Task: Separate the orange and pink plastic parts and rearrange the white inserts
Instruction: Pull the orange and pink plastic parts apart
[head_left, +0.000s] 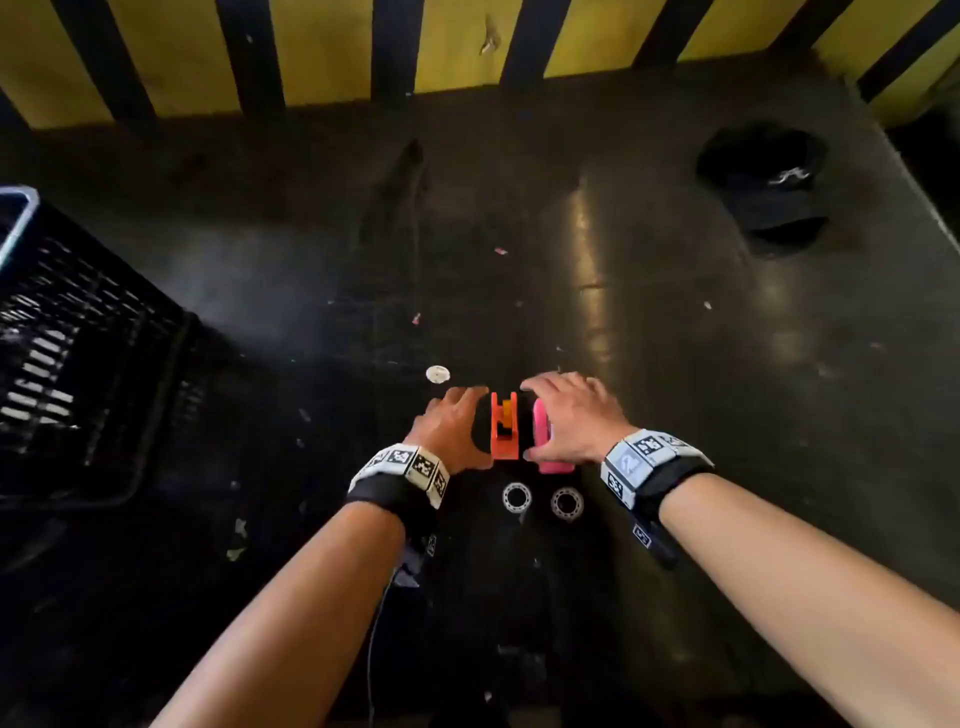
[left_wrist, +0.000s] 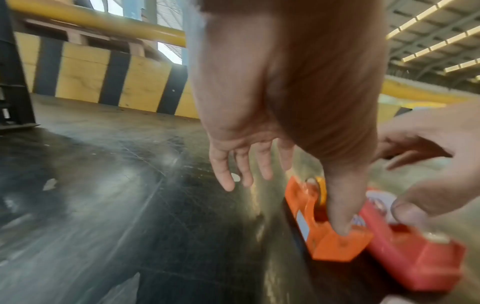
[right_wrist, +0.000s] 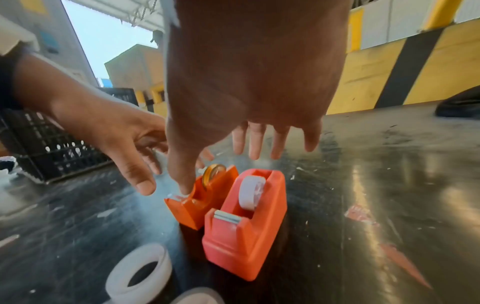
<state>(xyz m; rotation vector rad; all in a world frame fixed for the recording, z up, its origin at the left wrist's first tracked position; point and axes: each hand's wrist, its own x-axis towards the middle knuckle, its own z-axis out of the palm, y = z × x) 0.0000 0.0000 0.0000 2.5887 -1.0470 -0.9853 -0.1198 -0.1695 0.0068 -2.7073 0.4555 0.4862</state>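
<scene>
A: We have the orange part (head_left: 505, 428) and the pink part (head_left: 550, 441) standing side by side near the front middle of the tabletop (head_left: 649, 322), close but, as far as we can tell, not joined.

B: And our grips? The left hand (head_left: 457, 434) hangs over the orange part with fingers loose and spread; in the left wrist view its thumb seems to rest on the part's near end, but it holds nothing.

A: Same on the other side. The right hand (head_left: 574, 415) arches over the pink part, fingers straight, thumb reaching down toward the orange one, nothing pinched yet.

B: So what could go wrong? We judge the two parts stand so close that a thumb pushing on one may drag or tip the other.

A: Also the two white inserts (head_left: 517, 498) lie just in front of the parts. A wrist coming back could knock them off the front edge. A third white disc (head_left: 437, 373) sits apart, behind the left hand.

B: The white roll (right_wrist: 251, 192) in the pink part could drop out if we tilt it.

A: The tabletop is dark, scuffed, glossy and littered with scraps, so things may slide. A black crate (head_left: 78, 353) stands at the left edge, a black cap (head_left: 769, 187) near the far right corner, and a yellow-and-black striped barrier (head_left: 322, 52) runs behind.
</scene>
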